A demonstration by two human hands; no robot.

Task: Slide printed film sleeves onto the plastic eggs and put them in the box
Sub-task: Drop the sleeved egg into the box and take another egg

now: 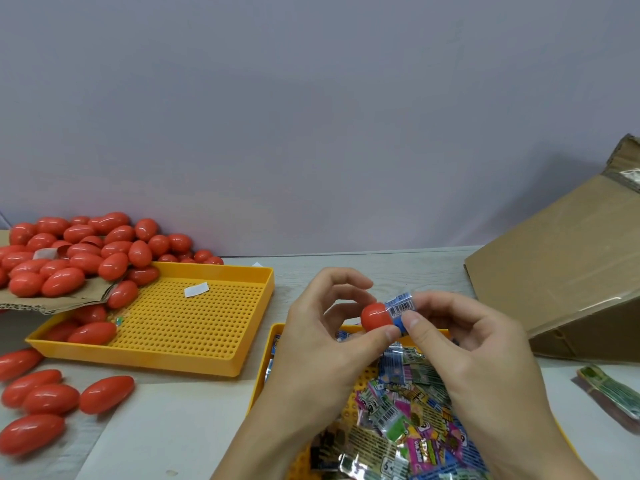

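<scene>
Head view. Nearest the lens: both forearms reach up from the bottom edge over a yellow tray (431,332) heaped with loose printed film sleeves (408,403).

Left hand (322,341): thumb and fingers curled round a red plastic egg (374,317), pinching its lower side; egg held in the air above the sleeve tray, blunt red end pointing left.

Right hand (464,344): thumb and forefinger pinch a blue printed sleeve (400,308), barcode visible, which covers the right-hand part of the egg. Left part of the egg bare.

Left of the hands: second yellow perforated tray (194,327) on the table (381,268). Several red eggs lie at its left side; a small white slip (196,289) rests on its grid.

Far left: pile of red eggs (79,251) heaped on a cardboard flap (52,301) that overhangs the perforated tray. More loose eggs (52,396) lie on the table, lower left.

Right: cardboard box (561,271), tilted. Interior not visible. One sleeved item (613,393) lies on the table just below it; blurred.
</scene>
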